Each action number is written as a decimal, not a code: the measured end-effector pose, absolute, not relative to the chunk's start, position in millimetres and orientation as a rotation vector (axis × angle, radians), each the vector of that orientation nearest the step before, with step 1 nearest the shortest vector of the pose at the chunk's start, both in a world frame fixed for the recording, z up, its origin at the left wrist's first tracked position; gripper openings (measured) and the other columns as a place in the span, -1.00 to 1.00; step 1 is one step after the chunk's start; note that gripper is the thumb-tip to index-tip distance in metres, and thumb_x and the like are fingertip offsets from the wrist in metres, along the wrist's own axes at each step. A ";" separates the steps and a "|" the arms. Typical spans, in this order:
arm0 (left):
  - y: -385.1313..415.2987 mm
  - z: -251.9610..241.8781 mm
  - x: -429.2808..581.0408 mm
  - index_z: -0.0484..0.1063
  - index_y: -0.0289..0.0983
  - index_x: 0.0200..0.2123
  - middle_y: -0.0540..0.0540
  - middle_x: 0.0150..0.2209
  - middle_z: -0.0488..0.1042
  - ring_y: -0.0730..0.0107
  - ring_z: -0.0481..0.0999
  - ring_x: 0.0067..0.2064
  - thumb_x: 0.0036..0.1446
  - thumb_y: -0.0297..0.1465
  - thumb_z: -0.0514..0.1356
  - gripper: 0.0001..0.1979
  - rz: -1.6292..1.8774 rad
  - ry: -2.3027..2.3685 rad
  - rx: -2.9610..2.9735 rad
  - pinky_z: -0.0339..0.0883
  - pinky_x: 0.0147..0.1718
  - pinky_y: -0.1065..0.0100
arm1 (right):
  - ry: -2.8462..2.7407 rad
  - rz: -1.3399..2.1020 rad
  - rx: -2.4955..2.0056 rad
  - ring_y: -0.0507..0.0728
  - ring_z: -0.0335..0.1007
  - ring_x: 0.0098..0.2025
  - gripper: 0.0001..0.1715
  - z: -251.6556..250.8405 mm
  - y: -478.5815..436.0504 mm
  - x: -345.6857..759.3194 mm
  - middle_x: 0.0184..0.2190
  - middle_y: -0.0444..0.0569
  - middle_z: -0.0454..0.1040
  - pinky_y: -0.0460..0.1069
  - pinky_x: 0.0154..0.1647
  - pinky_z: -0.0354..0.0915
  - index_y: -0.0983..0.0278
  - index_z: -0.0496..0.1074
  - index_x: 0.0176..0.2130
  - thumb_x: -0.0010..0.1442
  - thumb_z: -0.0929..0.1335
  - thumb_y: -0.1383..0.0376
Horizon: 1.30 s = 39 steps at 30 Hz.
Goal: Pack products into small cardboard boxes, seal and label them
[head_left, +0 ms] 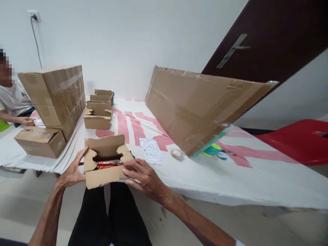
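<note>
A small cardboard box (104,177) with raised flaps sits at the table's near edge, above my lap. Red and orange shiny packets (109,164) show inside it; their kind is unclear. My left hand (72,172) grips the box's left side, thumb low and fingers up along the wall. At the right front corner, my right hand (142,173) has its fingers bent over the flap's edge. Just right of the box lies a printed sheet (152,151) with small bluish marks. Part of the box's right side is hidden behind my right hand.
Behind stand several open cardboard boxes (97,122) in a row. Stacked taped cartons (55,92) rise at left, near a seated person (15,99). A large cardboard panel (184,106) leans at right, with a tape roll (212,150) and clear tape (177,154) by its base.
</note>
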State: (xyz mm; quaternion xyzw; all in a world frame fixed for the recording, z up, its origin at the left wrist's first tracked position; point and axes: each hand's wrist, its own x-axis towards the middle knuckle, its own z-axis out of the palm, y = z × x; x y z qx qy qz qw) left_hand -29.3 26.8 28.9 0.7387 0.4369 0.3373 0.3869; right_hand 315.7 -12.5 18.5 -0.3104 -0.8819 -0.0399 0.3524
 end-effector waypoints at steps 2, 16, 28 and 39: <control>26.2 26.9 -30.6 -0.06 -0.09 0.55 -0.32 0.54 -0.05 -0.30 0.11 0.50 -0.01 -0.09 0.53 0.20 0.853 1.108 1.901 0.28 0.36 -0.13 | -2.290 0.001 -0.785 0.25 0.52 0.00 -0.82 24.9 -10.1 315.5 -0.01 0.08 0.62 0.20 0.00 0.47 0.16 0.59 -0.03 0.39 0.43 0.22; 24.1 24.2 -40.7 0.13 -0.07 0.50 -0.20 0.55 0.03 -0.35 0.12 0.49 0.18 0.07 0.31 -0.09 0.856 1.035 1.717 0.26 0.35 -0.17 | -2.561 0.601 -0.881 0.18 0.51 -0.02 -0.77 80.0 37.1 283.2 -0.08 0.03 0.62 0.06 0.07 0.38 0.23 0.62 -0.06 0.35 0.37 0.31; 22.7 37.9 -27.3 0.18 -0.05 0.48 -0.23 0.34 0.22 -0.25 0.17 0.45 -0.10 0.03 0.54 0.12 0.704 1.171 2.004 0.13 0.42 -0.19 | -2.835 -0.235 -1.273 0.28 0.41 0.01 -0.69 93.7 29.2 268.5 -0.17 0.14 0.61 0.13 0.12 0.24 0.31 0.61 -0.18 0.40 0.41 0.11; 25.0 36.4 -25.5 0.16 -0.11 0.48 -0.24 0.33 0.23 -0.19 0.26 0.40 -0.09 0.03 0.52 0.13 0.714 1.189 2.003 0.21 0.39 -0.13 | -3.078 -0.349 -1.381 0.23 0.62 -0.14 -0.85 96.9 46.0 239.5 -0.24 0.13 0.68 0.12 0.23 0.21 0.29 0.66 -0.16 0.26 0.49 0.29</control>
